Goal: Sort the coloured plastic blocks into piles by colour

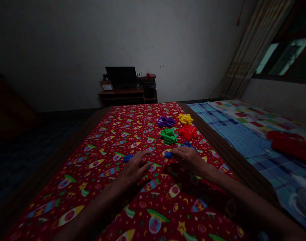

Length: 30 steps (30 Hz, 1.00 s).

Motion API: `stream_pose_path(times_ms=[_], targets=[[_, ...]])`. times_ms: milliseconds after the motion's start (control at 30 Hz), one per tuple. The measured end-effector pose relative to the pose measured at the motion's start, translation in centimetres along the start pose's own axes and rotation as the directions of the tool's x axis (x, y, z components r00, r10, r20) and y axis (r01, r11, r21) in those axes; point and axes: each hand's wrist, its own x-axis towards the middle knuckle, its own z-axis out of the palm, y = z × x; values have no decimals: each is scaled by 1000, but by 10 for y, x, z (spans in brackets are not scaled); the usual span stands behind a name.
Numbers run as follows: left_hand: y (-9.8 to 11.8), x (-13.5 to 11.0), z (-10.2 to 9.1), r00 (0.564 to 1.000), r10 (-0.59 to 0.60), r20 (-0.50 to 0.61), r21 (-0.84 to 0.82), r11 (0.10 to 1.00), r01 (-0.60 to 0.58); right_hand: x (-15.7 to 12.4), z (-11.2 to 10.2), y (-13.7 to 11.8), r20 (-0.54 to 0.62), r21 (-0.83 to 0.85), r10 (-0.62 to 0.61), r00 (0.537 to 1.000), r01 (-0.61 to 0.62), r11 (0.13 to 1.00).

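Note:
My left hand lies on a red cloth with rocket prints, fingers stretched flat, fingertips next to a loose blue plastic piece. My right hand rests over a small group of blue pieces, fingers curled down onto them, one blue piece poking out at its fingertips. Beyond the hands lie sorted heaps: green pieces, red pieces, purple pieces and yellow pieces.
The cloth covers a table with a wooden edge on the right. Beside it is a blue checked mattress with a red roll. A low desk with a dark laptop stands at the far wall. The room is dim.

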Motion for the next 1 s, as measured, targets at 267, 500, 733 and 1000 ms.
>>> stream_pose_path(times_ms=[267, 500, 733, 1000], targets=[[-94, -14, -21, 996, 22, -87, 291, 957, 4, -33, -22, 48, 5, -150, 138, 990, -136, 979], [-48, -5, -13, 984, -172, -49, -25, 985, 171, -30, -20, 21, -138, -81, 85, 987, -97, 992], [17, 14, 31, 972, -147, 182, -568, 792, 226, 3, -1, -30, 52, 105, -108, 993, 102, 989], [13, 1, 24, 983, -126, 130, -438, 882, 171, -18, -15, 8, -114, 30, 141, 983, -139, 990]])
